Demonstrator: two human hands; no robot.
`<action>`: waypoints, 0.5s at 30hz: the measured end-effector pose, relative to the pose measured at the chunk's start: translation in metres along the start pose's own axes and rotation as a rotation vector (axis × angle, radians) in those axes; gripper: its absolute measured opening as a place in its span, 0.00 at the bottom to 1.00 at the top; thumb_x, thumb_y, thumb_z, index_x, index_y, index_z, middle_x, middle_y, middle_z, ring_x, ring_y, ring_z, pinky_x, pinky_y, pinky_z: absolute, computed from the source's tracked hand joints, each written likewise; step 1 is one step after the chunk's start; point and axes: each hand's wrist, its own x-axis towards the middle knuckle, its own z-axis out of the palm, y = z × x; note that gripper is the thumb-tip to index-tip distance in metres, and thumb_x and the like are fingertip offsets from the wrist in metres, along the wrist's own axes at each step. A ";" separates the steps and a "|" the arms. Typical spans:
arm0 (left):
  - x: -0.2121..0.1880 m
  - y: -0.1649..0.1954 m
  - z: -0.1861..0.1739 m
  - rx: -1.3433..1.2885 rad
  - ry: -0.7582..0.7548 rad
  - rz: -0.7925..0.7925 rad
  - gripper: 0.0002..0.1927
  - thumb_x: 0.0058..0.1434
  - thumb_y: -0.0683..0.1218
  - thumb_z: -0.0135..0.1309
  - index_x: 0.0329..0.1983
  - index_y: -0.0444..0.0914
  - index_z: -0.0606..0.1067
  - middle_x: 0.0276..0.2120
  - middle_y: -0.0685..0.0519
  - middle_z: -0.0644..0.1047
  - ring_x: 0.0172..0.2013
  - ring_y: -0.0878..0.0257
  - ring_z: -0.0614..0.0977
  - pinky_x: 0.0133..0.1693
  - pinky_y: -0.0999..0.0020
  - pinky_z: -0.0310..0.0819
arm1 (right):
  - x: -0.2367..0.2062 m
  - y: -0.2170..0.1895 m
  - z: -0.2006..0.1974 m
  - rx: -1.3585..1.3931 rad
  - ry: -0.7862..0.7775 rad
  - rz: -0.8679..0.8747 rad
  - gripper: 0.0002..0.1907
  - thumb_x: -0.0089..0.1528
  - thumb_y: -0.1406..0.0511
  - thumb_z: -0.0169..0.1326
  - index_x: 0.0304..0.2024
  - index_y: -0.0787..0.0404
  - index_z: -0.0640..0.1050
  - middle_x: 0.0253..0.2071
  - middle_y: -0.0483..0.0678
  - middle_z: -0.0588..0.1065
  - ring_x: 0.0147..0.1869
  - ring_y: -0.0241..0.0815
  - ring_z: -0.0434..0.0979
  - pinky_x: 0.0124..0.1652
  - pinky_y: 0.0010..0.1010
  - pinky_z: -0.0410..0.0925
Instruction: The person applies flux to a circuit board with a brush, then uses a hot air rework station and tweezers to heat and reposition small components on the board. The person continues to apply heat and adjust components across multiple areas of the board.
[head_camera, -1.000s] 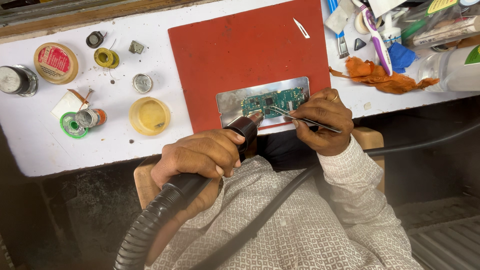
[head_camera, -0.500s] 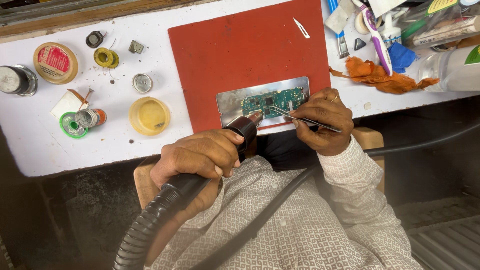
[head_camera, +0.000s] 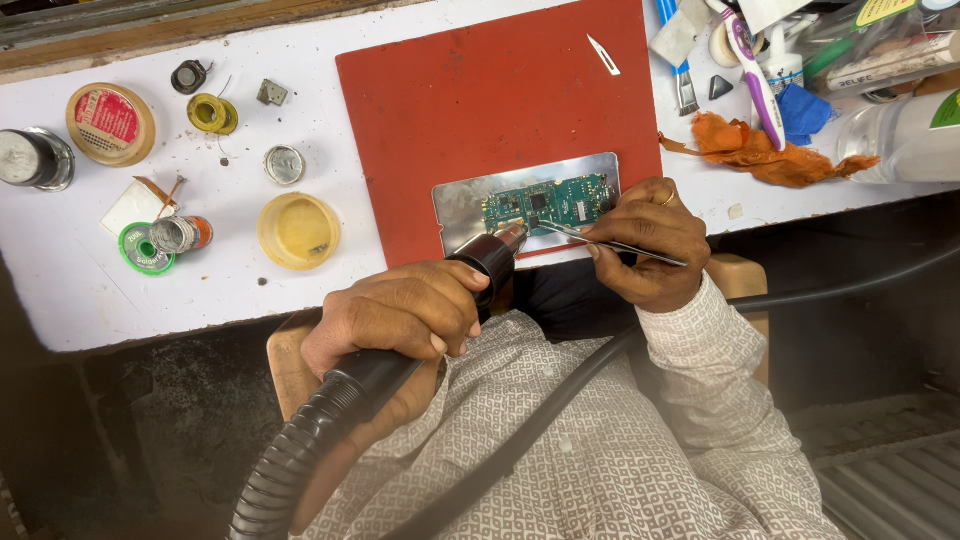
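Note:
A green circuit board (head_camera: 548, 203) lies on a small metal plate (head_camera: 462, 208) at the near edge of a red mat (head_camera: 480, 110). My left hand (head_camera: 400, 312) grips a black hot-air gun (head_camera: 480, 262) with a ribbed hose; its nozzle points at the board's lower left corner. My right hand (head_camera: 645, 240) pinches metal tweezers (head_camera: 580, 235), whose tips rest just below the board's middle.
On the white table (head_camera: 200, 280) left of the mat sit a yellow dish (head_camera: 298, 231), solder spools (head_camera: 150, 245), round tins (head_camera: 110, 122) and a small metal can (head_camera: 35, 158). A blade (head_camera: 603, 54) lies on the mat. An orange rag (head_camera: 760, 152), brushes and bottles crowd the right.

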 end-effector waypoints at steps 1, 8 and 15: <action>0.000 0.000 0.000 -0.004 0.000 0.002 0.06 0.68 0.38 0.55 0.38 0.38 0.69 0.27 0.45 0.78 0.29 0.57 0.83 0.49 0.52 0.82 | 0.000 0.000 0.000 -0.001 -0.002 -0.003 0.09 0.51 0.71 0.61 0.36 0.62 0.83 0.30 0.46 0.81 0.33 0.36 0.76 0.48 0.32 0.64; 0.001 -0.003 0.002 0.008 -0.005 0.016 0.07 0.68 0.39 0.56 0.38 0.38 0.69 0.27 0.46 0.78 0.29 0.58 0.83 0.49 0.54 0.82 | -0.001 0.000 0.000 0.010 0.021 0.004 0.10 0.52 0.71 0.61 0.36 0.62 0.83 0.31 0.47 0.81 0.35 0.37 0.76 0.48 0.32 0.64; 0.001 -0.001 0.004 0.064 0.013 0.005 0.09 0.67 0.38 0.59 0.38 0.39 0.68 0.26 0.47 0.78 0.28 0.59 0.83 0.49 0.55 0.83 | -0.002 0.000 0.000 0.001 0.021 0.010 0.09 0.52 0.71 0.60 0.36 0.62 0.82 0.31 0.46 0.81 0.35 0.37 0.76 0.49 0.32 0.64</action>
